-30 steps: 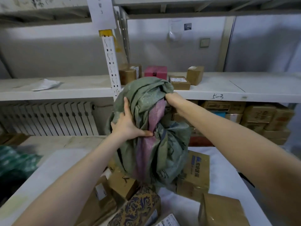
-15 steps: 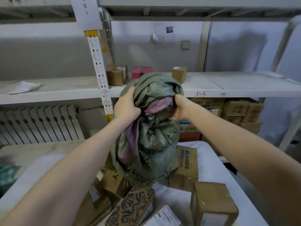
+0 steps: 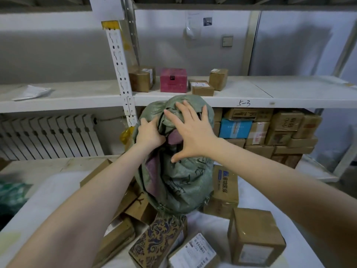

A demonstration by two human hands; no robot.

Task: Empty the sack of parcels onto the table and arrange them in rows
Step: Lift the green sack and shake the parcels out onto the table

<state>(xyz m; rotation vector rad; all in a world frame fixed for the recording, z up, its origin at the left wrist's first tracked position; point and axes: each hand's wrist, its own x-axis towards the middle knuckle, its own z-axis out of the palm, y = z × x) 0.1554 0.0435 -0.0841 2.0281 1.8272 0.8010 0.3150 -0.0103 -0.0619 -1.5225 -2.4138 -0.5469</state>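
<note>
The left hand (image 3: 149, 132) has its fingers (image 3: 144, 122) curled into the bunched top of the coarse green woven sack (image 3: 179, 186). The right hand (image 3: 191, 132) is splayed straight over the crumpled crown, gripping nothing; I cannot tell if it touches. Below the fingers, the slack sack stands on the white table (image 3: 48, 190) among taped cardboard parcels (image 3: 255, 235) and a navy patterned box (image 3: 160, 240), with a shelf (image 3: 251, 91) beyond.
</note>
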